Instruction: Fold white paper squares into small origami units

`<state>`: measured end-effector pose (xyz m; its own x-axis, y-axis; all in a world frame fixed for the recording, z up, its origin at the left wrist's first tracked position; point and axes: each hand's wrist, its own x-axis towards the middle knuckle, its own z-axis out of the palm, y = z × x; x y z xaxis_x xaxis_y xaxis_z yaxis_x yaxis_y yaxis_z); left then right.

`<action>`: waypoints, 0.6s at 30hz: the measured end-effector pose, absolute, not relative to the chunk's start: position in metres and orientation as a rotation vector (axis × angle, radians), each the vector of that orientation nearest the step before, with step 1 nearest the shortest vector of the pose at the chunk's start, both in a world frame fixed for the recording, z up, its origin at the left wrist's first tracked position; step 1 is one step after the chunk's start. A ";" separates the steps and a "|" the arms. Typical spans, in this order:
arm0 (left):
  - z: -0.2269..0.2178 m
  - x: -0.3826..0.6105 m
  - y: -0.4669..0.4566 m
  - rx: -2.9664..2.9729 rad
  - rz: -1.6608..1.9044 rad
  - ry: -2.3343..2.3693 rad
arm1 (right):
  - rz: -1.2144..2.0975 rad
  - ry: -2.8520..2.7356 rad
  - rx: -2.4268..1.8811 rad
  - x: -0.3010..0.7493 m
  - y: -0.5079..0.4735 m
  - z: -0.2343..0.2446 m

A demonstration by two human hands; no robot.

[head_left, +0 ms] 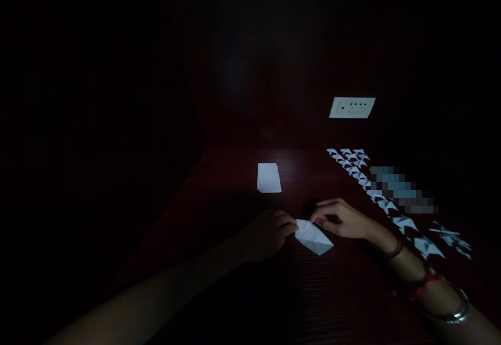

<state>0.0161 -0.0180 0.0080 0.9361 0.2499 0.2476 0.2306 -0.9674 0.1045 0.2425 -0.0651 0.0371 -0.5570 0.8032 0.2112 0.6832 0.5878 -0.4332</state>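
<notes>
A creased sheet of white paper [315, 238], partly folded, lies on the dark red-brown table [219, 178]. My left hand [274, 233], with a ring on one finger, pinches the paper's left corner between thumb and fingers. At the paper's upper edge is my right hand [340, 217], its fingers bent and thumb and fingertips near the fold. Whether those right fingertips grip the paper or only touch it is hard to see in the dim light. Beyond both hands sits a small stack of white paper sheets [269, 178].
Rows of folded white paper shapes [360, 178] run along the table's right side. Thin white paper pieces [452, 238] lie farther right, near a blurred-out bluish patch [403, 188]. A white wall socket [352, 107] is on the dark panel behind. Surroundings are very dark.
</notes>
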 end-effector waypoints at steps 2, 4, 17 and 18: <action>0.007 0.017 -0.018 3.020 0.402 0.374 | 0.422 -2.422 -1.213 0.243 -0.065 0.037; 0.006 0.018 -0.018 3.030 0.407 0.374 | 0.441 -2.467 -1.200 0.242 -0.064 0.035; 0.003 0.024 -0.019 3.038 0.455 0.402 | 0.373 -2.516 -1.283 0.245 -0.068 0.031; 0.003 0.025 -0.019 3.037 0.451 0.399 | 0.358 -2.516 -1.295 0.247 -0.067 0.031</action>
